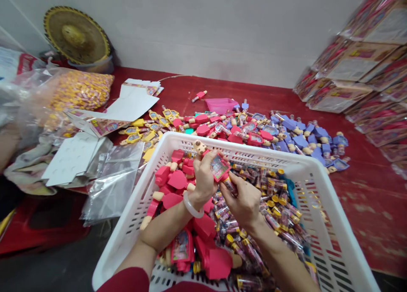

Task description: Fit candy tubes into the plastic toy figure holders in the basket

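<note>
The left hand (205, 175) grasps the body of a red toy (219, 167) with a patterned front panel, and the right hand (243, 196) grips its lower end at a small tube (229, 185), both above a white slotted basket (318, 173). Below the grip lie red toy pieces (178, 179) to the left and yellow-capped tubes (284, 211) to the right; beyond the rim, yellow, red and purple toys (299, 135) cover part of the red tabletop (369, 190). Farther left are clear bags (111, 190) and white cards (74, 158), farther right stacked packages (346, 67), their print too small to read.

Glossy pink plastic toy (219, 166)
</note>
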`<state>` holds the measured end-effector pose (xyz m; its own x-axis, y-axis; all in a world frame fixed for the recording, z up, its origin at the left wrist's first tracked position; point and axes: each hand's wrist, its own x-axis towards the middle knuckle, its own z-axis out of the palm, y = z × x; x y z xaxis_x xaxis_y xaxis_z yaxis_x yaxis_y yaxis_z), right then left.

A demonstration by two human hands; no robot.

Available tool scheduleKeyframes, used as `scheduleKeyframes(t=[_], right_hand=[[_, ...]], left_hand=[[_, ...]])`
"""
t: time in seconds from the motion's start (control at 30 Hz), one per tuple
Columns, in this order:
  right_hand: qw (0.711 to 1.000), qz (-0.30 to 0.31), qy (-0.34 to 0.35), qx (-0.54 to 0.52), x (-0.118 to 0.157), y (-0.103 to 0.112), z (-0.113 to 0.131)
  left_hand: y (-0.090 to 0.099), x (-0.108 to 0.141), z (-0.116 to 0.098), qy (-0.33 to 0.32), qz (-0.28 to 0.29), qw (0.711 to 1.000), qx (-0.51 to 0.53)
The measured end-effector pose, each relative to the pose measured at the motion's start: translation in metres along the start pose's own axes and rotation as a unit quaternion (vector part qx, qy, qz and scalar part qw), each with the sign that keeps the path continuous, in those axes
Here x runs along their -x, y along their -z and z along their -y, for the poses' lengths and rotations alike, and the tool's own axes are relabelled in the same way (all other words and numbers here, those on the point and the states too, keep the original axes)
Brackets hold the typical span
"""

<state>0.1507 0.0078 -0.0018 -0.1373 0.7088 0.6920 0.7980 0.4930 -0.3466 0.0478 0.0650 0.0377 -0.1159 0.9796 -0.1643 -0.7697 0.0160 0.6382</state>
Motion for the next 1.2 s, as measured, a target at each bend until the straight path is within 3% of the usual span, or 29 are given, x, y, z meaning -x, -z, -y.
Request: scheduleKeyframes(t=[0.1, 0.17, 0.2, 0.3, 0.33, 0.37, 0.4, 0.43, 0.47, 0.53, 0.57, 0.6, 0.63, 0.67, 0.7, 0.77, 0.8, 0.83, 0.87, 0.97, 1.0, 1.03, 1.07, 1.1, 1.13, 1.2], right_hand=[[0.986, 0.023, -0.116, -0.116, 0.0, -0.004, 0.001], [0.927, 0.049, -0.252, -0.273, -0.001, -0.006, 0.003], [0.871, 0.067, -0.321, -0.366, -0.002, -0.007, 0.004], [0.645, 0.162, -0.448, -0.598, -0.005, -0.014, 0.004], [0.584, 0.199, -0.459, -0.639, -0.006, -0.016, 0.003], [0.546, 0.234, -0.46, -0.66, -0.008, -0.018, 0.002], [0.54, 0.26, -0.454, -0.66, -0.009, -0.019, 0.001], [0.571, 0.268, -0.443, -0.637, -0.011, -0.02, 0.0], [0.633, 0.258, -0.426, -0.593, -0.012, -0.019, 0.0], [0.787, 0.19, -0.371, -0.454, -0.013, -0.016, 0.001], [0.844, 0.152, -0.342, -0.384, -0.013, -0.015, 0.002], [0.874, 0.124, -0.323, -0.34, -0.012, -0.014, 0.004], [0.877, 0.118, -0.32, -0.337, -0.01, -0.014, 0.006], [0.855, 0.134, -0.333, -0.376, -0.008, -0.016, 0.007], [0.808, 0.165, -0.352, -0.443, -0.007, -0.018, 0.008], [0.676, 0.234, -0.384, -0.584, -0.005, -0.024, 0.009], [0.626, 0.257, -0.389, -0.625, -0.006, -0.027, 0.009], [0.612, 0.266, -0.388, -0.635, -0.007, -0.029, 0.009], [0.639, 0.257, -0.384, -0.615, -0.008, -0.031, 0.008], [0.824, 0.149, -0.337, -0.43, -0.011, -0.031, 0.006], [0.864, 0.118, -0.318, -0.372, -0.011, -0.031, 0.005], [0.88, 0.103, -0.307, -0.347, -0.01, -0.03, 0.006], [0.871, 0.11, -0.311, -0.365, -0.009, -0.03, 0.007], [0.836, 0.135, -0.326, -0.421, -0.007, -0.03, 0.008], [0.776, 0.174, -0.346, -0.498, -0.005, -0.03, 0.01], [0.615, 0.251, -0.377, -0.645, -0.002, -0.031, 0.013]], left_hand=[[-0.001, 0.0, 0.0, -0.013, 0.003, 1.0, -0.013], [-0.001, 0.0, -0.001, -0.017, 0.011, 1.0, -0.018], [-0.001, 0.0, -0.001, -0.018, 0.016, 1.0, -0.018], [0.001, -0.004, -0.004, -0.012, 0.04, 0.999, -0.018], [0.004, -0.006, -0.005, -0.005, 0.049, 0.999, -0.017], [0.006, -0.009, -0.005, 0.003, 0.055, 0.998, -0.016], [0.009, -0.012, -0.006, 0.011, 0.057, 0.998, -0.015], [0.012, -0.016, -0.006, 0.014, 0.052, 0.998, -0.016], [0.014, -0.019, -0.006, 0.01, 0.041, 0.999, -0.018], [0.018, -0.024, -0.007, -0.012, 0.013, 1.0, -0.026], [0.018, -0.025, -0.007, -0.02, 0.006, 0.999, -0.027], [0.018, -0.025, -0.008, -0.021, 0.01, 0.999, -0.023], [0.018, -0.024, -0.01, -0.014, 0.024, 1.0, -0.014], [0.018, -0.022, -0.012, -0.002, 0.045, 0.999, -0.003], [0.017, -0.02, -0.015, 0.01, 0.068, 0.998, 0.008], [0.017, -0.017, -0.02, 0.023, 0.105, 0.994, 0.019], [0.017, -0.017, -0.022, 0.027, 0.114, 0.993, 0.016], [0.017, -0.018, -0.023, 0.027, 0.115, 0.993, 0.01], [0.018, -0.02, -0.023, 0.021, 0.104, 0.994, 0.002], [0.02, -0.028, -0.02, -0.02, 0.035, 0.999, -0.013], [0.021, -0.029, -0.02, -0.029, 0.025, 0.999, -0.01], [0.022, -0.029, -0.019, -0.027, 0.031, 0.999, -0.005], [0.022, -0.029, -0.02, -0.014, 0.055, 0.998, 0.002], [0.022, -0.027, -0.021, 0.003, 0.088, 0.996, 0.007], [0.022, -0.026, -0.023, 0.019, 0.121, 0.992, 0.011], [0.022, -0.022, -0.027, 0.034, 0.169, 0.985, 0.009]])
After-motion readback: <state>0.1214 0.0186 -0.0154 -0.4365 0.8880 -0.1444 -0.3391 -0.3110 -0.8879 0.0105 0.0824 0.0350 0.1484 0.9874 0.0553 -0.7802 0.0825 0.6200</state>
